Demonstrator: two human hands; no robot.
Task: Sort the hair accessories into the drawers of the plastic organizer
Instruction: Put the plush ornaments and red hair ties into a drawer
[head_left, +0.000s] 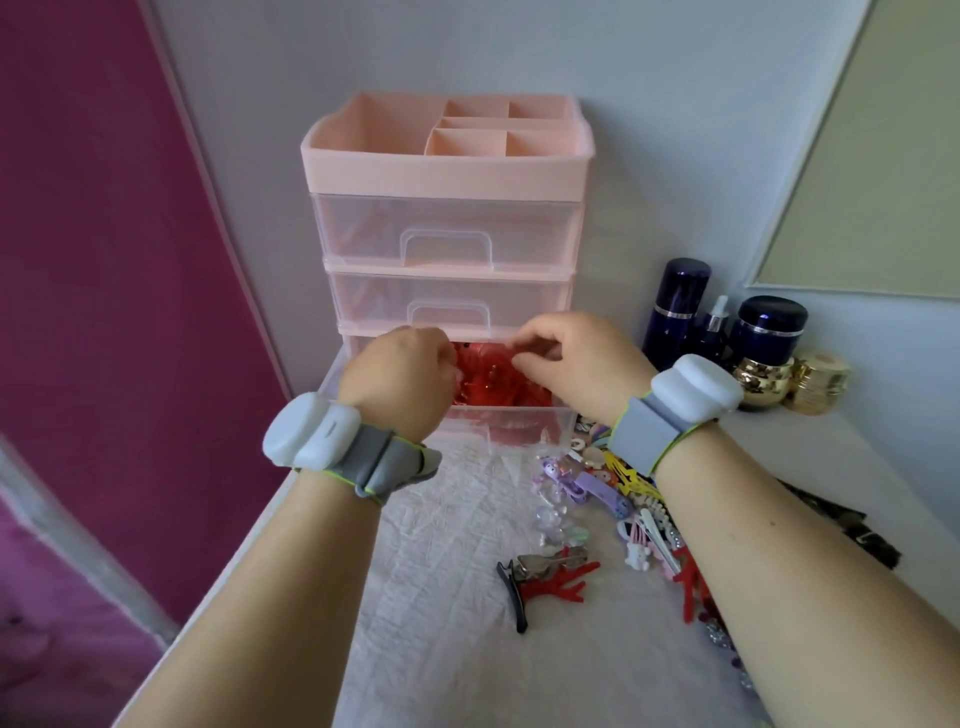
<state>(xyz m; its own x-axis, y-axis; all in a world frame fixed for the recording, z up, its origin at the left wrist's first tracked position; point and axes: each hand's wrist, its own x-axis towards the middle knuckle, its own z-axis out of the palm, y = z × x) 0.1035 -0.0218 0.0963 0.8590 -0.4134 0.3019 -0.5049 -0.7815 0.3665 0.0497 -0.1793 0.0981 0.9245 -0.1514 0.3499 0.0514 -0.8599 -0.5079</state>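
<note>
Nearest: loose hair accessories (613, 499) heaped on counter (441, 649), right of centre, partly under right forearm; sleeve-sweep risk, pieces off the right edge. Antler clip (550, 577) lying apart, clear room to its left. Further: bottom drawer (509, 421) pulled out, overhanging; red accessories (483, 384) inside. Left hand (395, 374) fingers curled, grip hidden, cannot tell. Right hand (576, 358) fingers pinching red piece. Snag risk on drawer above. Bottles (717, 322) close right of organizer (447, 171).
</note>
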